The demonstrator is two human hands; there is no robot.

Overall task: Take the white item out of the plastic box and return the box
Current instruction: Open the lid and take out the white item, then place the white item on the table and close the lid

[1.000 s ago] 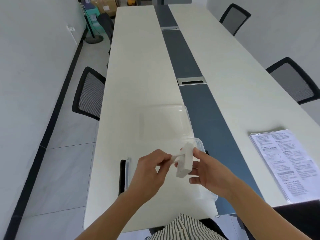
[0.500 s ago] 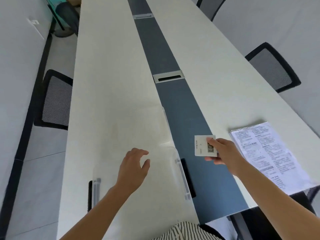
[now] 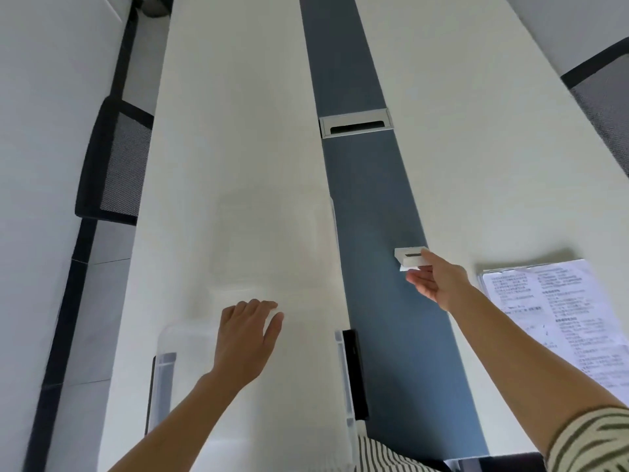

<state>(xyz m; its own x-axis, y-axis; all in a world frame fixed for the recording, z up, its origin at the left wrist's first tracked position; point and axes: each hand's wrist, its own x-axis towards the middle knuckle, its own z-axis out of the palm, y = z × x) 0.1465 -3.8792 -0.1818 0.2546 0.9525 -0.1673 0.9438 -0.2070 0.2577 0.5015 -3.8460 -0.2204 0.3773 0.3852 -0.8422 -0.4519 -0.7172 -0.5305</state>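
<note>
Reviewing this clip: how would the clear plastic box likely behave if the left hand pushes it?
The plastic box looks thin-walled and empty, so probably light. On the smooth table it would likely slide rather than tip. The left hand spreads over it.

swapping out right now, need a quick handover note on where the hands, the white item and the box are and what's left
Right hand: reached out over the blue centre strip, fingertips on the white item, which looks set down or about to be; I cannot tell if contact with the strip is made.
Left hand: open, palm down over the clear plastic box at the near table edge.
Lid: looks like it lies off the box, just beyond it on the white tabletop.
Papers lie to the right, not involved.
Done: item is out of the box.
Left: let go of the item, then return the box.
</note>
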